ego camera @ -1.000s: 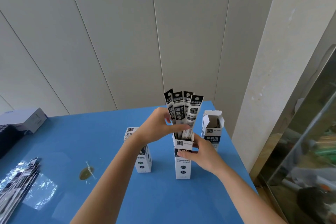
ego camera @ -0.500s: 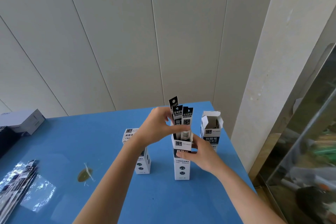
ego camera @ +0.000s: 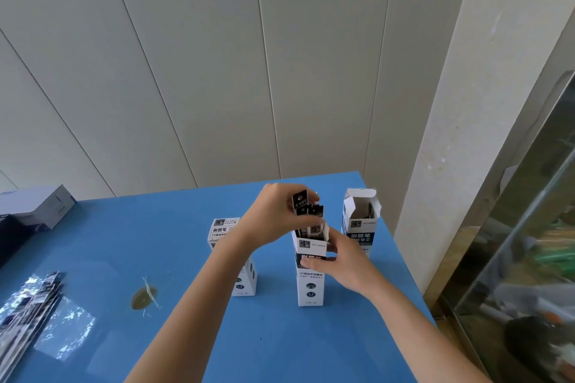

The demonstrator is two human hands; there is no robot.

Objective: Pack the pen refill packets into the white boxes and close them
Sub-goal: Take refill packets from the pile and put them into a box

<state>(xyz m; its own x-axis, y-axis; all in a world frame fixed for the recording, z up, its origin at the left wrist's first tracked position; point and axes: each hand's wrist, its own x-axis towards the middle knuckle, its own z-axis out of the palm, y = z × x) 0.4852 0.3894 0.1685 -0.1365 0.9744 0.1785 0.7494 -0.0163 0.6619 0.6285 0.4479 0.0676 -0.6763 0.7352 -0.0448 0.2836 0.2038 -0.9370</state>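
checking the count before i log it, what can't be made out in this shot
Head view:
Number of refill packets in the middle box: left hand and box wall hide them.
Left box: forearm crosses its front.
Right box: inside too dark to tell contents; right hand hides part of its front.
Loose packets: cut off by left edge, glare-blurred.

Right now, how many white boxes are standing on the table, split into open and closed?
Open white boxes: 2 (middle box, right box)
Closed white boxes: 1 (left box)
Total: 3
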